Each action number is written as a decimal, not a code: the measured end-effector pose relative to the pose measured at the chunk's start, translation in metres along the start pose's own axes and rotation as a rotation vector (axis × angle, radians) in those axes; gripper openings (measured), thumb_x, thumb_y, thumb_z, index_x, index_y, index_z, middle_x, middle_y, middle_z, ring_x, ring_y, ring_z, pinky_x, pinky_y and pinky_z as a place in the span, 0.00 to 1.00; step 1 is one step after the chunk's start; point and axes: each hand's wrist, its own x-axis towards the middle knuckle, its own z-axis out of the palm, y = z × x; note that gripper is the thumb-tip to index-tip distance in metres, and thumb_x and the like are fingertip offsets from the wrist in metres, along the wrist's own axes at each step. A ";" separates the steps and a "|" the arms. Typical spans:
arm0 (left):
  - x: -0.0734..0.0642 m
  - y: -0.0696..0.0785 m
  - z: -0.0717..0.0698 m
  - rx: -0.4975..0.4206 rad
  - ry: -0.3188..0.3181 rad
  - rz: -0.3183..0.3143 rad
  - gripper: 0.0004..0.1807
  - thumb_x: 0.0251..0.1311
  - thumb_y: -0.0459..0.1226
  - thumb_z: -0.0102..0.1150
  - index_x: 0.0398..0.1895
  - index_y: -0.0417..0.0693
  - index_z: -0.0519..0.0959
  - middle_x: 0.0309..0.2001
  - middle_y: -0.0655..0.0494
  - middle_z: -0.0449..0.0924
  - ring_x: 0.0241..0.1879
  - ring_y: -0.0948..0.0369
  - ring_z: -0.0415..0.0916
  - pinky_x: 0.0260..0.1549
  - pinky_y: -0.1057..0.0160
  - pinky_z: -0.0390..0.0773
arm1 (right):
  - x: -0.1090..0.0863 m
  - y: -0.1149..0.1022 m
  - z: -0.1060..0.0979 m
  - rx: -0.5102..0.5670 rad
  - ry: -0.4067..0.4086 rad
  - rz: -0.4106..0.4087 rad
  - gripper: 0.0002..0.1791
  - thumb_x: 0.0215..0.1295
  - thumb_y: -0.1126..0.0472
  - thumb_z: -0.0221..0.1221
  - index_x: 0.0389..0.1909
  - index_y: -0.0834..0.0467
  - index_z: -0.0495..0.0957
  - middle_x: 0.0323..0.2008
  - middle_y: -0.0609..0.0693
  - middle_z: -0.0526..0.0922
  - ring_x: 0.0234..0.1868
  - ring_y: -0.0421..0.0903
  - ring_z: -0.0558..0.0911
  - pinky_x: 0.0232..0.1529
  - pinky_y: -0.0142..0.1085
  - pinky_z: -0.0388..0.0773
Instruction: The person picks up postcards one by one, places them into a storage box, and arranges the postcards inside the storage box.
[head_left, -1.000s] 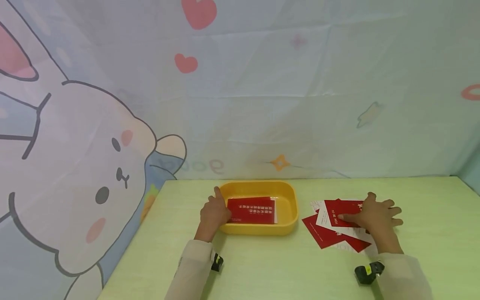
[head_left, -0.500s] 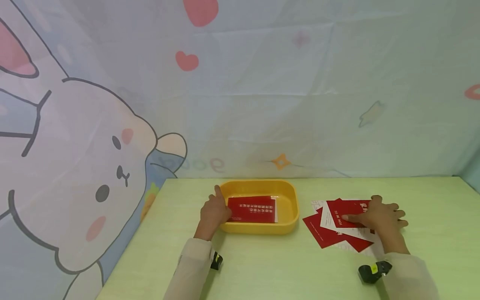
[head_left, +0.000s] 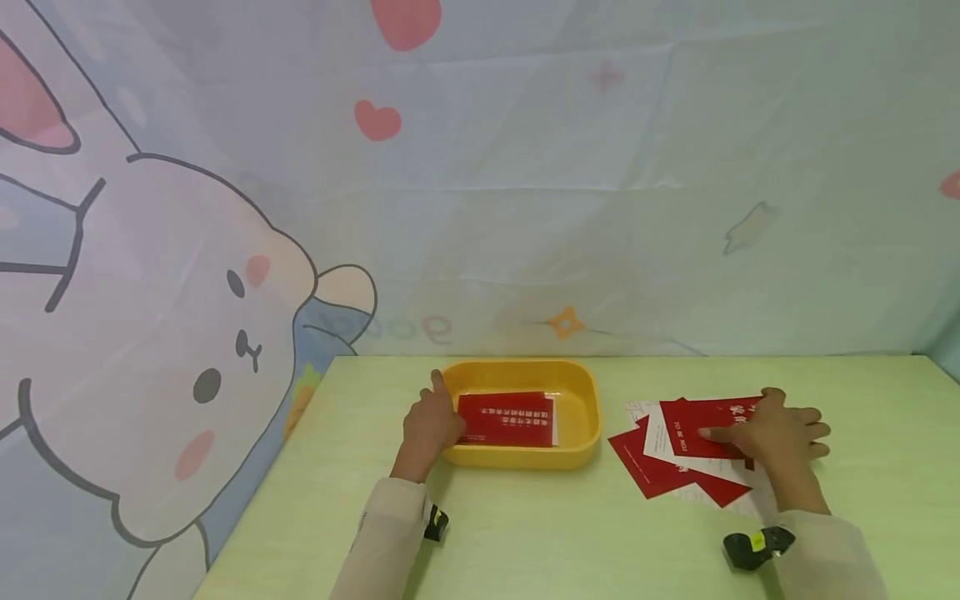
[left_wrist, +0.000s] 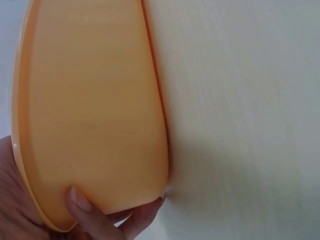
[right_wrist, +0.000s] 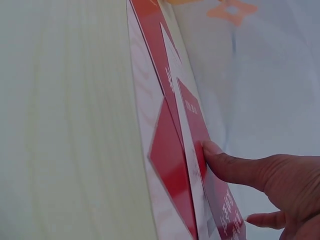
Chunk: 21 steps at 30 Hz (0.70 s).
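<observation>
A yellow plastic tray (head_left: 525,457) stands on the table, with a small stack of red and white cards (head_left: 506,423) lying in it. My left hand (head_left: 430,427) grips its left end; in the left wrist view the thumb (left_wrist: 82,200) lies on the outer wall and fingers reach around the corner. To the right, red and white cards (head_left: 651,475) lie fanned over one another. My right hand (head_left: 786,433) rests over their right side, other fingers spread. Its thumb (right_wrist: 232,165) presses on the top red card (head_left: 693,423), which covers part of a white card (head_left: 657,446).
A patterned sheet (head_left: 525,208) with a cartoon rabbit (head_left: 195,333) hangs behind the table's back edge. The pale green table (head_left: 585,533) extends between and in front of the hands. Black wrist cameras (head_left: 757,547) sit at the sleeves.
My right hand has slid a little to the right, its thumb moving along the top red card. That card and the white one under it have shifted slightly right. The left hand keeps its grip.
</observation>
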 end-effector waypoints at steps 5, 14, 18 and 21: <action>0.001 -0.001 0.001 0.016 0.007 0.000 0.46 0.57 0.36 0.60 0.76 0.37 0.48 0.54 0.33 0.74 0.26 0.50 0.74 0.27 0.52 0.80 | -0.001 0.005 -0.004 0.009 0.016 -0.016 0.58 0.53 0.48 0.67 0.69 0.76 0.43 0.58 0.88 0.51 0.61 0.86 0.52 0.60 0.77 0.51; 0.003 -0.002 0.004 0.022 0.021 -0.003 0.47 0.56 0.37 0.61 0.76 0.38 0.49 0.53 0.33 0.74 0.26 0.49 0.75 0.29 0.51 0.81 | -0.001 0.016 -0.005 0.142 0.013 -0.079 0.56 0.61 0.51 0.64 0.73 0.75 0.39 0.60 0.85 0.50 0.52 0.77 0.63 0.42 0.59 0.81; 0.003 -0.001 0.005 0.022 0.020 -0.007 0.47 0.56 0.37 0.62 0.76 0.38 0.49 0.52 0.34 0.75 0.27 0.49 0.75 0.31 0.50 0.82 | 0.002 0.018 -0.007 0.189 -0.034 -0.059 0.54 0.64 0.51 0.61 0.75 0.72 0.38 0.63 0.84 0.50 0.58 0.76 0.60 0.41 0.56 0.83; 0.003 0.000 0.005 0.021 0.021 -0.011 0.47 0.56 0.37 0.62 0.76 0.38 0.49 0.52 0.34 0.75 0.28 0.48 0.75 0.32 0.50 0.82 | 0.004 0.017 -0.008 0.228 -0.070 -0.063 0.52 0.67 0.51 0.59 0.75 0.71 0.37 0.65 0.82 0.52 0.60 0.75 0.61 0.45 0.56 0.83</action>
